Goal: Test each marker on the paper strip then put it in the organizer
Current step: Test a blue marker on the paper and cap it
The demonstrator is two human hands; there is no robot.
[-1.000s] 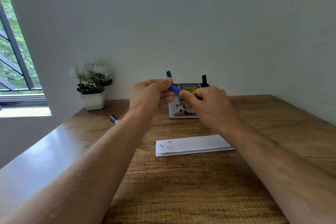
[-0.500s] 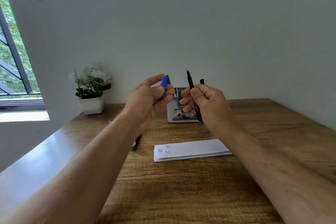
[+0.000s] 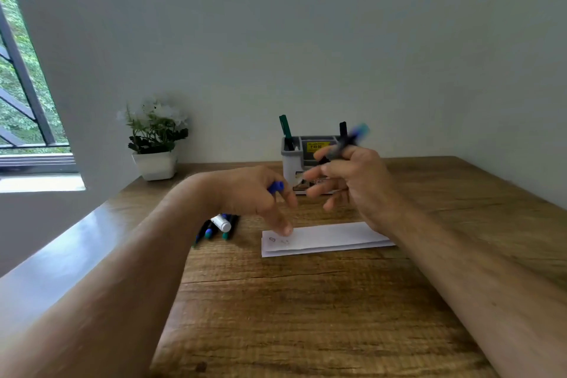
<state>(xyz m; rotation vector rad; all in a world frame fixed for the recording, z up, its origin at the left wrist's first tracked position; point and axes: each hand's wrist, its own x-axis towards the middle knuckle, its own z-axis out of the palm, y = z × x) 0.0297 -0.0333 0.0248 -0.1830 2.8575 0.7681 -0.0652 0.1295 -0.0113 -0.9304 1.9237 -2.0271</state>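
My right hand grips an uncapped marker with a black barrel and blue end, blurred and tilted, in front of the grey organizer. My left hand holds the blue cap, and one of its fingers presses on the left end of the white paper strip. Small scribbles mark that end. A green marker and a black marker stand in the organizer. Several loose markers lie on the table beyond my left forearm.
A white pot with a flowering plant stands at the back left by the wall. A window is at the far left. The wooden table stretches toward me below the strip.
My left hand dropped with the blue cap onto the strip's left end. My right hand swung the uncapped marker from upright to tilted up and right. The view tipped down.
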